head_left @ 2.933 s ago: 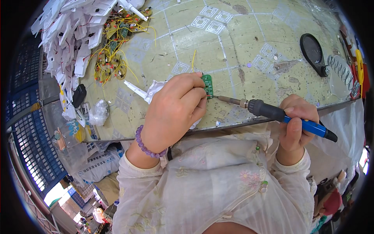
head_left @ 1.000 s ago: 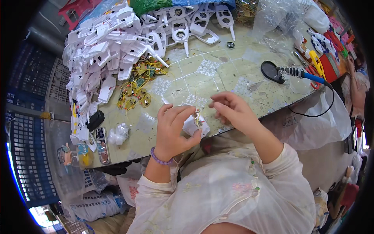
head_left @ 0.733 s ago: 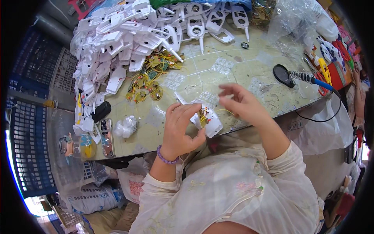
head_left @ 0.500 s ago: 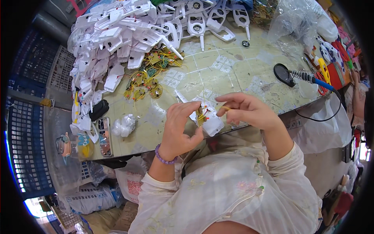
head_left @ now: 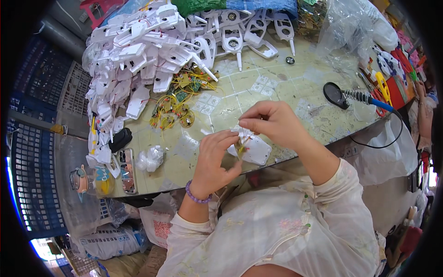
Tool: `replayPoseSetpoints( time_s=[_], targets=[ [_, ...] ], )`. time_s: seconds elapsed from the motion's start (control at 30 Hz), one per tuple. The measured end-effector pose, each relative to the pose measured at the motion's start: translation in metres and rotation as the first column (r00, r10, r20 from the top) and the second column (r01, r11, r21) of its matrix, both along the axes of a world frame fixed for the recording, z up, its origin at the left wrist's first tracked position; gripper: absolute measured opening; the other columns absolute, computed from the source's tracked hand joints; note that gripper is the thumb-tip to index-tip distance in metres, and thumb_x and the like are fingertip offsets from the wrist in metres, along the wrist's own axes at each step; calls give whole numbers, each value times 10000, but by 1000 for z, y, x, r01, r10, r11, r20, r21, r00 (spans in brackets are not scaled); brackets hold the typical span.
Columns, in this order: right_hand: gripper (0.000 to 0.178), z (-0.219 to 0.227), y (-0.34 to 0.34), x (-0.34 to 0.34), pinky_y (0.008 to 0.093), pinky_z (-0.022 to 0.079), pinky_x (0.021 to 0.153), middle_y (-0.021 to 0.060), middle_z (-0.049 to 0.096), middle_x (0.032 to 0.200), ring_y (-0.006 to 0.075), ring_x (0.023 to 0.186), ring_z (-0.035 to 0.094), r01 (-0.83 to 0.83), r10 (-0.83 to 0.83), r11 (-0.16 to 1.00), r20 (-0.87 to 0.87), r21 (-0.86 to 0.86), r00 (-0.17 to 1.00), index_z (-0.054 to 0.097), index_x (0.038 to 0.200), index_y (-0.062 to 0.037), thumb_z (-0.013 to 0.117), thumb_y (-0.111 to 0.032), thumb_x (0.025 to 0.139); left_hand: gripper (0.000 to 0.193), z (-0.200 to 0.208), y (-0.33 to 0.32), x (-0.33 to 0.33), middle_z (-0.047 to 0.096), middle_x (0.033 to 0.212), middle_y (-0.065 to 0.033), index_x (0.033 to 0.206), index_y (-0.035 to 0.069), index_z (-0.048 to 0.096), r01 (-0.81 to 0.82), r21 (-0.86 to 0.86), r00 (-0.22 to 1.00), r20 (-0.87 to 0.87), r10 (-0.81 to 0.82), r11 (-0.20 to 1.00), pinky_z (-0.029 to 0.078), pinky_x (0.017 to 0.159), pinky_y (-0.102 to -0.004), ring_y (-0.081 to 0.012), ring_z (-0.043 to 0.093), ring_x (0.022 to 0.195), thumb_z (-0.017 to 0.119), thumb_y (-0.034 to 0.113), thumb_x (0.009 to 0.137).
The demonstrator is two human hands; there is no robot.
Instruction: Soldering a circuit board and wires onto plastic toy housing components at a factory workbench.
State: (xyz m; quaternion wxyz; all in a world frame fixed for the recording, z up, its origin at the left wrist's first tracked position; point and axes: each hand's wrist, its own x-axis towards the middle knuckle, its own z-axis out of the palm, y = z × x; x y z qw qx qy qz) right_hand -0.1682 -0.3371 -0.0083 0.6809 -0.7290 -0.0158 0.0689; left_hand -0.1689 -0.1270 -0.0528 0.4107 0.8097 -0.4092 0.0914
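At the table's near edge my left hand (head_left: 214, 159), with a purple bead bracelet on its wrist, holds a small circuit board (head_left: 240, 147) on edge between thumb and fingers. Yellow wire and red parts show on the board. Just beyond it my right hand (head_left: 269, 121) is closed in a pinch; what sits between its fingertips is too thin to make out, perhaps a wire. Under both hands lies a white plastic housing (head_left: 259, 151), partly hidden by the left fingers.
White plastic housings (head_left: 138, 55) are heaped at the far left, beside yellow-wired circuit boards (head_left: 177, 104). A soldering iron (head_left: 376, 102) rests in its coil stand at right. Near the left edge lie a phone (head_left: 128, 171) and a clear plastic bundle (head_left: 150, 159).
My right hand has moved up and left, its fingers drawing from a loose curl into a pinch close to the board. The left hand keeps hold of the board.
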Motion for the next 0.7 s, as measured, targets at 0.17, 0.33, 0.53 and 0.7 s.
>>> replayPoseSetpoints(
  time_s=[0.17,0.33,0.53,0.7],
  targets=[
    [108,4,11,3,254,472,621,49,629,805,128,707,613,-111,212,967,482,-230,850,697,897,-28,709,-19,790,619,14,0,6,565,1263,-138,1299,22,498,-102,-261,898,-440,-24,960,405,983,-346,-254,527,1183,750,163,752],
    [121,14,21,18,269,486,620,50,631,812,130,744,618,-134,222,962,400,-237,889,692,915,-27,709,-45,797,256,18,6,21,689,968,-62,1107,9,661,-129,-264,600,-788,-136,956,468,803,-262,-134,623,851,654,84,862],
    [133,3,5,88,319,521,655,62,609,872,185,821,614,255,96,702,444,-665,891,664,954,-65,623,-117,838,173,12,8,27,683,873,-11,1016,-6,688,-65,-277,749,-648,-137,959,462,688,-225,-62,583,791,660,91,877],
    [238,-57,-36,164,369,520,715,92,564,987,275,935,574,532,292,179,561,-828,775,651,965,-121,619,-64,736,164,8,-1,21,685,882,-30,1004,-9,683,-276,-407,600,-780,-174,871,475,721,-220,-79,607,797,676,64,857]
  ],
)
